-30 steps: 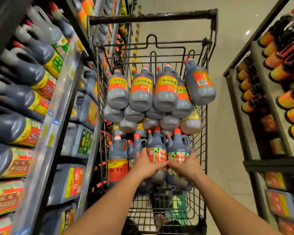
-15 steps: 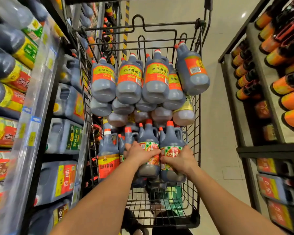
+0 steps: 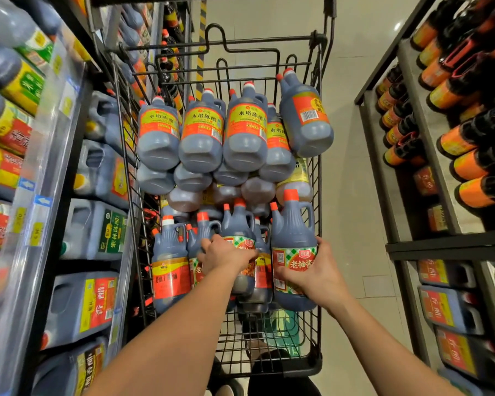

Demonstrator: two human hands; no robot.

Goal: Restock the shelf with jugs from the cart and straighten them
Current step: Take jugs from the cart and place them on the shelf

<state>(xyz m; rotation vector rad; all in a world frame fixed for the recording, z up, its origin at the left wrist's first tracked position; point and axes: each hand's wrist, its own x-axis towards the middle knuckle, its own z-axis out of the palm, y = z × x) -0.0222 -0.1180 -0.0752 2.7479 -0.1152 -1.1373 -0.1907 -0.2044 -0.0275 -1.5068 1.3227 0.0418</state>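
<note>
A black wire cart (image 3: 315, 295) holds many dark jugs with orange caps. My right hand (image 3: 312, 277) grips a dark jug with a red and green checked label (image 3: 293, 232) at the cart's near right, lifted a little to the right of its neighbours. My left hand (image 3: 226, 254) grips the body of a second jug of the same kind (image 3: 237, 224) beside it. A jug with a yellow and red label (image 3: 170, 270) stands at the near left of the cart. Larger jugs with yellow and orange labels (image 3: 202, 132) lie stacked at the far end.
The shelf unit on the left (image 3: 40, 195) is packed with big square dark jugs and tilted bottles behind a clear rail. A second shelf on the right (image 3: 429, 241) carries orange-labelled bottles. Pale tiled floor (image 3: 352, 195) runs between the cart and the right shelf.
The view has closed in on the cart. My right hand has drawn its jug up and to the right, apart from the jug under my left hand.
</note>
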